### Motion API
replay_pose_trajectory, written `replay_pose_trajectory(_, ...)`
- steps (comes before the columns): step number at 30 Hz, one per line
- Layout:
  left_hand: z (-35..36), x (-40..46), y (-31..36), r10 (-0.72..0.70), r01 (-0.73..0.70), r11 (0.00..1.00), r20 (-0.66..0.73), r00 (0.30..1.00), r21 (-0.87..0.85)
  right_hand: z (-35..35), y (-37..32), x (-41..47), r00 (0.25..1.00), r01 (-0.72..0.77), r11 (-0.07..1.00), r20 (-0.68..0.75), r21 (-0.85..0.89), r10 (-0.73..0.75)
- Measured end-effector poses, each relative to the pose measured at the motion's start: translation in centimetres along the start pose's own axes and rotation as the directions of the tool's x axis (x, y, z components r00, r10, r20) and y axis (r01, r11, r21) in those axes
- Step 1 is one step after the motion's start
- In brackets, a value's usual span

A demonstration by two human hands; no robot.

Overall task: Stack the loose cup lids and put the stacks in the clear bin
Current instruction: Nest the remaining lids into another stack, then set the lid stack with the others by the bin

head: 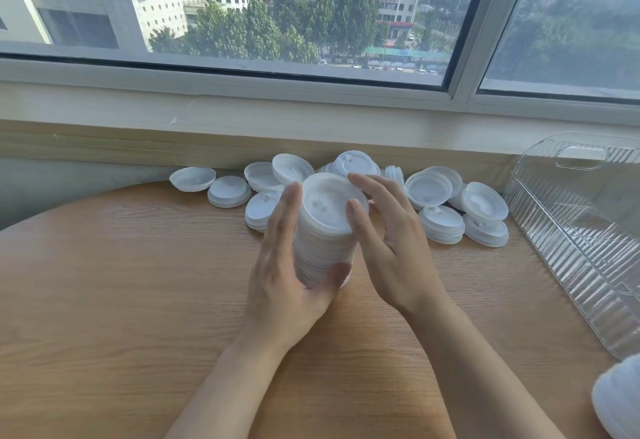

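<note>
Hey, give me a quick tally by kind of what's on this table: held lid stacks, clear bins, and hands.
Held stack of lids: 1, between the left hand and right hand
Clear bin: 1
Hands: 2
Total: 4
Loose lids behind lie overlapped, so they are left uncounted.

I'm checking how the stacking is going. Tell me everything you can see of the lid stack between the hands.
The lid stack is a tall column of nested white, thin plastic cup lids, standing nearly upright on the wooden table in front of the loose lids. Its top lid shows a raised rim and a recessed centre. The left hand holds its left side, thumb curled round its base; the right hand touches the top rim with its thumb.
</note>
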State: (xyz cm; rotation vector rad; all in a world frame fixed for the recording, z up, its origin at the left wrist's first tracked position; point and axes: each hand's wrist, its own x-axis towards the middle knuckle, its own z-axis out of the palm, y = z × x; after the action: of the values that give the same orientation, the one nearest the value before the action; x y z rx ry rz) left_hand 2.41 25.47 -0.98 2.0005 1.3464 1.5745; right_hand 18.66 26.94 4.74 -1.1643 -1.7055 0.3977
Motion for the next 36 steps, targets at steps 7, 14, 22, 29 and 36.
replay_pose_trajectory(7,0.2,0.0,-0.2,-0.045,0.046,0.998,0.034,0.998,-0.034,0.2,0.2,-0.3,0.998,-0.032,1.000,0.058,0.001,0.031)
replay_pose_trajectory(14,0.2,0.0,-0.2,-0.068,0.069,0.997,0.056,0.996,-0.023,1.0,1.3,-0.7,0.996,-0.062,0.997,0.062,0.040,0.059)
replay_pose_trajectory(22,0.0,0.0,-0.1,-0.078,0.087,0.991,0.093,0.993,-0.098,0.8,0.1,-1.8,0.984,-0.159,0.967,0.114,0.198,0.139)
replay_pose_trajectory(29,0.3,-2.6,3.6,-0.024,0.063,0.978,0.194,0.981,-0.199,-1.9,-1.7,-7.3,0.972,-0.228,0.909,0.030,0.350,0.233)
replay_pose_trajectory(36,2.3,-6.5,8.5,0.044,0.036,0.962,0.281,0.959,-0.272,-6.8,-3.0,-14.2,0.936,-0.316,0.878,-0.031,0.359,0.350)
